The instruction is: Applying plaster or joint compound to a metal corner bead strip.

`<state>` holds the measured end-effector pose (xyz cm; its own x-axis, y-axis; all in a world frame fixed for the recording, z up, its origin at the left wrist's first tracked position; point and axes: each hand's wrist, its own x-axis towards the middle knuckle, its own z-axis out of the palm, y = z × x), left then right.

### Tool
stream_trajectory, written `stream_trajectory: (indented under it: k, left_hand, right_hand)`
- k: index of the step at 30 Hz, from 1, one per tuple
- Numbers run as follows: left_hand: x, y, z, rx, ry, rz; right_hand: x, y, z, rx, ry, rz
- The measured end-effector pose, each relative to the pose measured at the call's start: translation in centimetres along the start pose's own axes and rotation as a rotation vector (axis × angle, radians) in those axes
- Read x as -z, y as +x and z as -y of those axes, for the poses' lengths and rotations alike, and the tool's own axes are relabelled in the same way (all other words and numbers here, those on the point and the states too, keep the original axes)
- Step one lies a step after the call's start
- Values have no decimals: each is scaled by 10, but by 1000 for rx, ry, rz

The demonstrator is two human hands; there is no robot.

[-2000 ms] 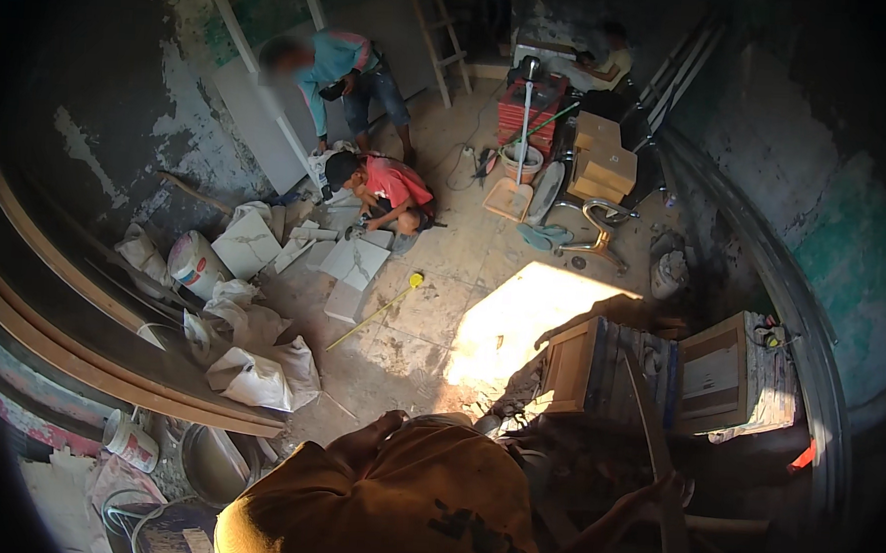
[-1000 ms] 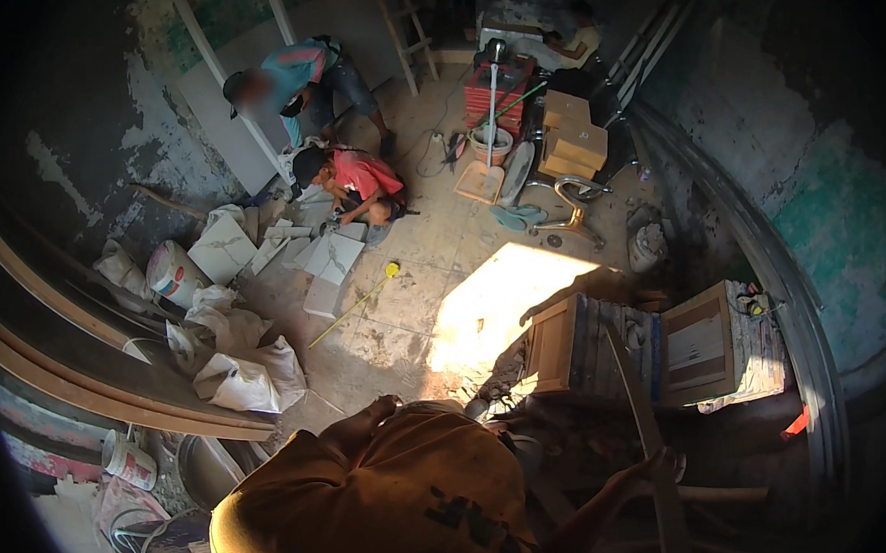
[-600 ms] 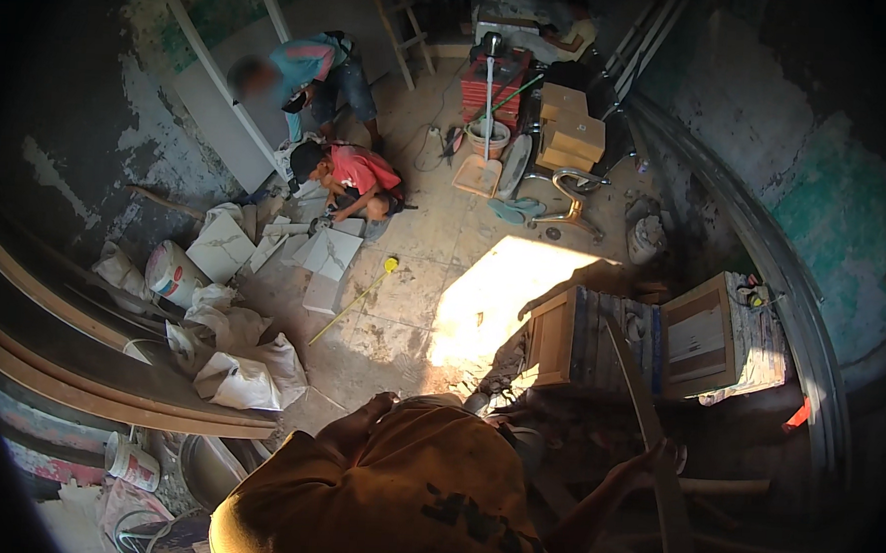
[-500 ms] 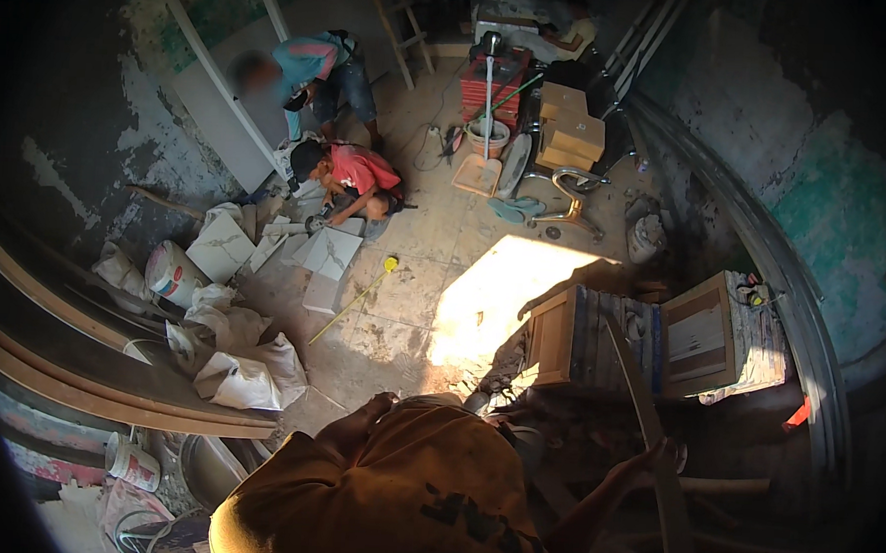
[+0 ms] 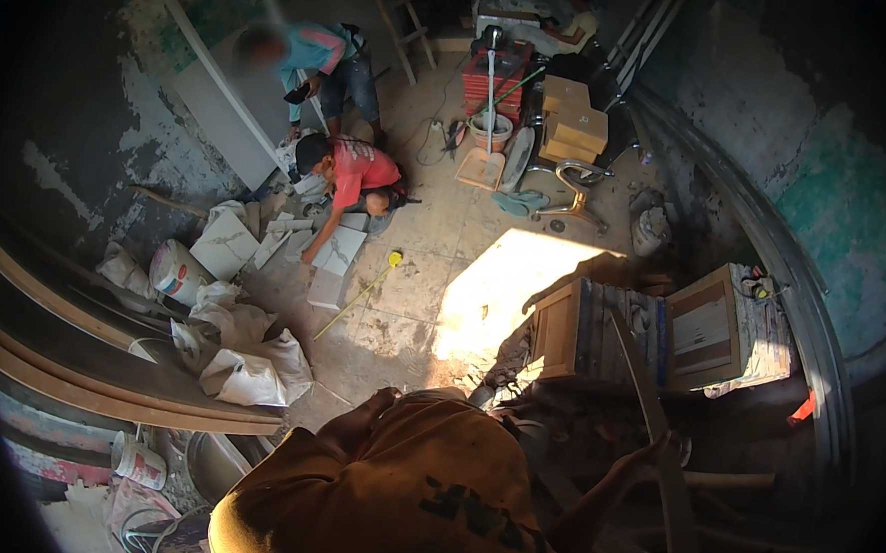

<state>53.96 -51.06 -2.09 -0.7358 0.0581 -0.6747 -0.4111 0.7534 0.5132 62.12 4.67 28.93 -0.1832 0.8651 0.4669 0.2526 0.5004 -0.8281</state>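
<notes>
My right hand (image 5: 659, 453) grips a long wooden board (image 5: 643, 377) upright at my right side, beside the stacked wooden cabinet panels (image 5: 555, 337). My left hand (image 5: 374, 405) rests at my waist against my mustard-yellow shirt (image 5: 381, 494); its fingers look curled, and whatever they hold is hidden. Ahead on the floor, a yellow tape measure (image 5: 395, 260) lies extended. A co-worker in a red top (image 5: 353, 172) squats by white marble-patterned tiles (image 5: 339, 249), one arm stretched to them. Another in a blue top (image 5: 309, 54) bends over behind, holding a dark object.
Long boards (image 5: 107, 384) and white sacks (image 5: 258, 367) lie along the left. Farther off are cardboard boxes (image 5: 576, 133), a red stack (image 5: 508, 85), a dustpan (image 5: 479, 168), metal channels (image 5: 793, 285) at the right wall, a ladder (image 5: 406, 24) and a seated person (image 5: 576, 28).
The red-top co-worker has leaned forward, reaching down to the tiles. The blue-top co-worker stands a little higher. My view has shifted slightly; my hands stay in much the same place.
</notes>
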Motion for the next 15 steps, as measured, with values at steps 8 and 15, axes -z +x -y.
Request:
stream_trajectory:
  k: [8,15]
  left_hand:
    - [1,0,6,-31,15,-6]
    - [2,1,14,-65,17,-7]
  right_hand:
    - [0,3,-14,-81,46,5]
    - [0,4,-12,-70,17,38]
